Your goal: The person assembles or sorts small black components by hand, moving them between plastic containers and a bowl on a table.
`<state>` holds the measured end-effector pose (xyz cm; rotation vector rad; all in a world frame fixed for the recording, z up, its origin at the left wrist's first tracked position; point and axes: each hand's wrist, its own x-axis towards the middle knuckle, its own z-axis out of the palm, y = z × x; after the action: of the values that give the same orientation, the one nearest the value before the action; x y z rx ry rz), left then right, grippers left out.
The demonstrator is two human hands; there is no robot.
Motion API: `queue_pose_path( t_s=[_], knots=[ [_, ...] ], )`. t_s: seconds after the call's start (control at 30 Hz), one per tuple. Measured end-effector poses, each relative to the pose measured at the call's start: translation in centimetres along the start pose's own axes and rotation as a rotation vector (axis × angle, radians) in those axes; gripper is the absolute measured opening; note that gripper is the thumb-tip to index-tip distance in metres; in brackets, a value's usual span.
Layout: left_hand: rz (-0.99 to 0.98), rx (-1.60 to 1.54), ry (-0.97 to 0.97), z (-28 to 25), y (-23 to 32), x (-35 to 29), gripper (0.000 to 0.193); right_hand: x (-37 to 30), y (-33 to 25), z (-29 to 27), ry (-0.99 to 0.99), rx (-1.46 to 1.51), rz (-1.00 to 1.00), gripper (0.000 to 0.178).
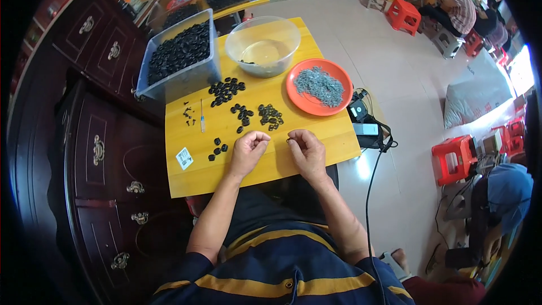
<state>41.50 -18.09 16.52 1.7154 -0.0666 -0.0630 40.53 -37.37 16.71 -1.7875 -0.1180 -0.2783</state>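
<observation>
Both hands are over the near edge of a yellow table (268, 170), a small gap between them. My left hand (247, 152) is closed, thumb against curled fingers; anything in it is hidden. My right hand (309, 153) pinches something tiny and dark at its fingertips, too small to name. Just beyond them lie a cluster of small black ring-like parts (271, 116) and several black oval pieces (243, 116). A few more black pieces (217, 150) sit left of my left hand. Farther back is a larger group of black ovals (227, 91).
An orange-red plate (292, 91) holds thin silvery metal pieces, beside a clear round tub (234, 51). A bluish bin (169, 87) of black parts stands far left. A thin screwdriver (202, 124), small dark screws (189, 116) and a white label (184, 158) lie left. Dark cabinets (101, 147) border the table.
</observation>
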Motion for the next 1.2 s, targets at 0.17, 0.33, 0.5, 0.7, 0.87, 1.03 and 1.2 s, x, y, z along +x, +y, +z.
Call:
queue_pose_path(
  t_s=[0.17, 0.33, 0.5, 0.7, 0.87, 1.03, 1.2],
  knots=[
    [0.043, -0.021, 0.069, -0.6, -0.3, -1.3, 0.009, -0.5, 0.4, 2.3, -0.076, -0.007, -0.003, 0.01],
    [0.011, -0.119, 0.0, -0.8, -0.1, -1.2, 0.013, -0.7, 0.8, 3.1, -0.047, -0.004, 0.036, 0.009],
    [0.056, -0.143, 0.042, 0.2, -0.6, -0.4, 0.018, -0.8, 0.9, 3.2, -0.059, 0.022, 0.033, 0.012],
    [0.139, -0.14, 0.053, 0.6, -0.8, 0.0, 0.024, -0.5, 0.8, 3.2, -0.059, -0.028, -0.05, 0.015],
    [0.105, -0.121, 0.018, 0.7, -0.5, -0.1, 0.027, -0.6, 0.2, 3.1, -0.073, -0.005, 0.023, 0.017],
    [0.108, -0.103, 0.006, 0.8, -0.3, -0.3, 0.027, -0.7, 0.6, 3.1, -0.085, 0.013, 0.03, 0.016],
    [0.11, -0.106, -0.007, 0.9, -0.3, -0.3, 0.027, -0.7, 0.6, 3.0, -0.102, 0.014, 0.083, 0.015]
  ],
)
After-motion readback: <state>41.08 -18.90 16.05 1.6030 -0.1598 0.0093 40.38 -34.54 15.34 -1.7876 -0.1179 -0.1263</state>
